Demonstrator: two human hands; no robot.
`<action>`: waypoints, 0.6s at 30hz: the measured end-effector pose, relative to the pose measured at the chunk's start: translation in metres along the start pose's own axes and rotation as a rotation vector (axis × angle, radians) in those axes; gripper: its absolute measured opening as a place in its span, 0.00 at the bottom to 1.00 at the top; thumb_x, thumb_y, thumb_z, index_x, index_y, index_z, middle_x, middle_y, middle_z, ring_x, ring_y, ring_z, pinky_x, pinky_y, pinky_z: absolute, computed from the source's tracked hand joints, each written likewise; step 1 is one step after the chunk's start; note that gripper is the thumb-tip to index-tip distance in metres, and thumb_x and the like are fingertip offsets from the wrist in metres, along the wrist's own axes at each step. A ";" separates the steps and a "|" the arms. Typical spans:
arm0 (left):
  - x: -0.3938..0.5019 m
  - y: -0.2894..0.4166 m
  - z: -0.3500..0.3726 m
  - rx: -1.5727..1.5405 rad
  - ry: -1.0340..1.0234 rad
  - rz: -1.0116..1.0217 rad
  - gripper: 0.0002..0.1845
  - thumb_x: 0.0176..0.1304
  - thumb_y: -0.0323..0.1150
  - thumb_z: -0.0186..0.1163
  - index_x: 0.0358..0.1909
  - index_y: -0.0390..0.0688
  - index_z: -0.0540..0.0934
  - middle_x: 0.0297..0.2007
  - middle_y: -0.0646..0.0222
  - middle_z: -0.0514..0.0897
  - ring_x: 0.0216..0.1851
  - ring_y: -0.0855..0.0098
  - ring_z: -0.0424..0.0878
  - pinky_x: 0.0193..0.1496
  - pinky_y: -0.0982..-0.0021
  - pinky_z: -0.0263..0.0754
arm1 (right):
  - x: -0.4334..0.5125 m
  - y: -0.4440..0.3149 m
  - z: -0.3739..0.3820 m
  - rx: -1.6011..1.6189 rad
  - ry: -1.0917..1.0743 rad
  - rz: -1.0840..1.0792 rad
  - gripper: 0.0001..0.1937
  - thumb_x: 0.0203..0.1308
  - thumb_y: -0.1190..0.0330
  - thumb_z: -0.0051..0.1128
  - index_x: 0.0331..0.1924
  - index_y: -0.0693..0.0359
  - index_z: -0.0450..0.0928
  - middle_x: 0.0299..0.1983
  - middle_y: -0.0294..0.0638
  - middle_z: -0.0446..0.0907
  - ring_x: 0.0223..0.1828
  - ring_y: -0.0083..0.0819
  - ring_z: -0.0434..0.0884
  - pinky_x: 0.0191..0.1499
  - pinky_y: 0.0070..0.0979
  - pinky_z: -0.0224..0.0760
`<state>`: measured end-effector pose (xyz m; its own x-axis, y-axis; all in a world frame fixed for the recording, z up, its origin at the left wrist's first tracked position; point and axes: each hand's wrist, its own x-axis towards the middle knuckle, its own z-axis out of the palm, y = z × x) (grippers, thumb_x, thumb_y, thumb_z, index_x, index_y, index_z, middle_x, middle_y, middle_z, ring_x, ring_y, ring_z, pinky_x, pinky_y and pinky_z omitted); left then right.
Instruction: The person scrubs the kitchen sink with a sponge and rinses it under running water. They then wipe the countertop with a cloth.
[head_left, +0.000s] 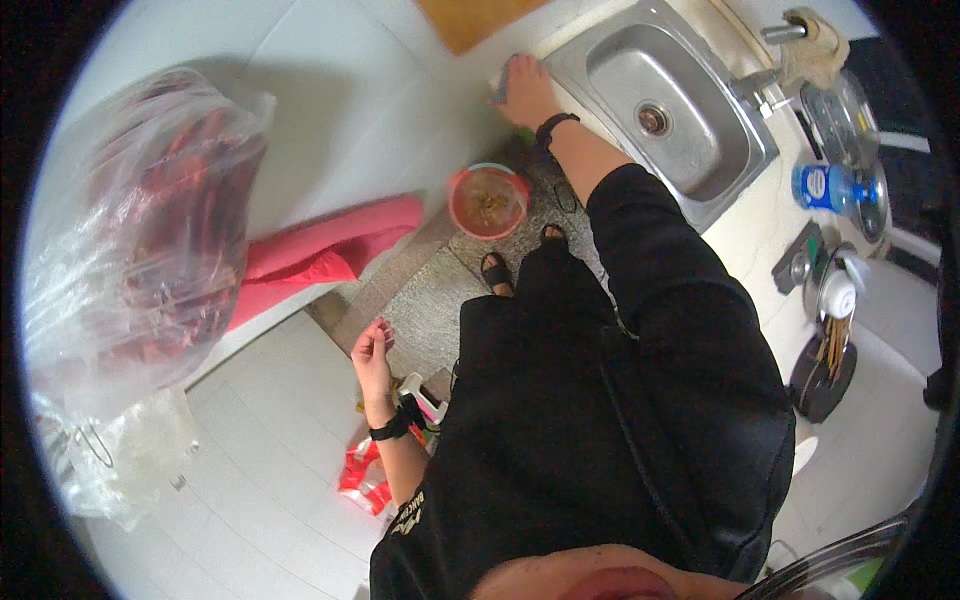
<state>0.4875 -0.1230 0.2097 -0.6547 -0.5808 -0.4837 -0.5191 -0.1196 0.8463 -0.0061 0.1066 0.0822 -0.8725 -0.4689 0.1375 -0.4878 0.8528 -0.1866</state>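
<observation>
My right hand (527, 94) lies over a grey-blue cloth (503, 88) at the counter's left end, beside the stainless steel sink (660, 97). Its fingers cover much of the cloth, and the edge shows along the hand's left side. No object can be made out in my left hand (373, 349), which hangs at my left with its fingers curled together. Below the right forearm, a red plastic basin (488, 202) stands on the floor with brownish scraps and what looks like a clear bag inside.
A plastic bag of reddish contents (180, 225) hangs at left near a pink roll (330, 240). Along the counter (750, 262) are a blue-labelled pump bottle (825, 187), glass lids (840, 120) and chopsticks (832, 349). A red-and-white bag (366, 476) sits by my left forearm.
</observation>
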 end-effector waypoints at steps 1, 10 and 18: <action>-0.008 -0.004 0.005 -0.021 0.021 -0.007 0.16 0.73 0.38 0.56 0.53 0.37 0.80 0.47 0.66 0.84 0.44 0.76 0.81 0.49 0.72 0.76 | -0.001 -0.003 0.005 -0.054 -0.051 -0.077 0.38 0.54 0.54 0.62 0.63 0.72 0.63 0.66 0.56 0.64 0.69 0.47 0.60 0.68 0.51 0.51; -0.013 0.003 0.055 -0.053 0.038 0.014 0.15 0.73 0.37 0.56 0.52 0.37 0.80 0.46 0.68 0.85 0.43 0.75 0.81 0.48 0.72 0.76 | -0.102 -0.046 0.007 0.640 -0.447 -0.304 0.22 0.54 0.76 0.51 0.56 0.66 0.76 0.56 0.60 0.75 0.60 0.54 0.72 0.64 0.44 0.63; 0.020 0.044 0.101 0.034 -0.096 0.050 0.18 0.73 0.38 0.56 0.57 0.39 0.78 0.47 0.70 0.84 0.43 0.78 0.80 0.49 0.75 0.75 | -0.135 0.160 -0.090 1.155 -0.073 0.334 0.21 0.58 0.73 0.53 0.58 0.63 0.75 0.43 0.41 0.81 0.38 0.27 0.80 0.42 0.25 0.74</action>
<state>0.3961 -0.0588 0.2147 -0.7291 -0.5053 -0.4615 -0.5019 -0.0637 0.8626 0.0361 0.3267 0.1210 -0.9422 -0.3079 -0.1317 0.0561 0.2426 -0.9685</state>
